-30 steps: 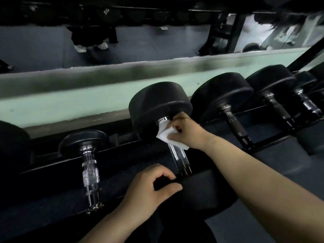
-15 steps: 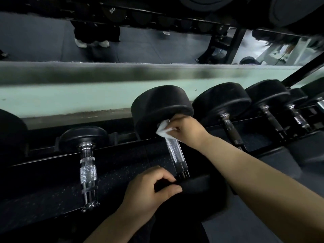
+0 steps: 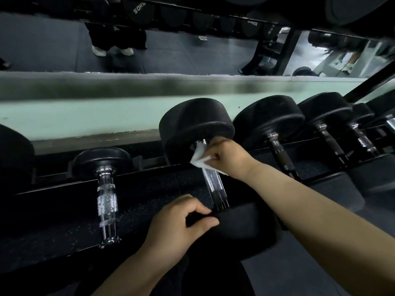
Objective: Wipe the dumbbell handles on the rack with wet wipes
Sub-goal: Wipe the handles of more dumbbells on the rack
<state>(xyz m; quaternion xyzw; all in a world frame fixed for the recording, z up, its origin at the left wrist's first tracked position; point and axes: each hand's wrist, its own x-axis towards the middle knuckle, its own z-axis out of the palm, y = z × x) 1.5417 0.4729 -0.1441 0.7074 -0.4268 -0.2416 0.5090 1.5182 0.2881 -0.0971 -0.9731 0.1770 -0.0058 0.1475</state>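
The right hand (image 3: 226, 159) is clenched around a white wet wipe (image 3: 199, 158), pinching it against the top of a chrome handle (image 3: 214, 184). This handle belongs to the middle dumbbell on the rack (image 3: 53, 221). The wipe sits at the far end of the bar, touching the point where it meets the far head (image 3: 196, 122), a big black round weight. Part of the wipe hangs loose to the left of the bar.

The left hand (image 3: 177, 225) grips the near head (image 3: 241, 227), with fingers and thumb curled over its rim, just beside the lower end of the handle. It looks to be steadying the dumbbell, so the right hand is the one doing the wiping.

The handle's long axis runs from the far head down towards the person, tilting slightly to the right as it comes nearer. All the bare, ridged metal lies below the wipe, between the two hands. A stroke from here would likely have to slide along that axis, towards the left hand, to cover the rest of the bar.

Another chrome handle (image 3: 106, 199) lies to the left and a darker one (image 3: 280, 154) to the right, both apart from the hands.
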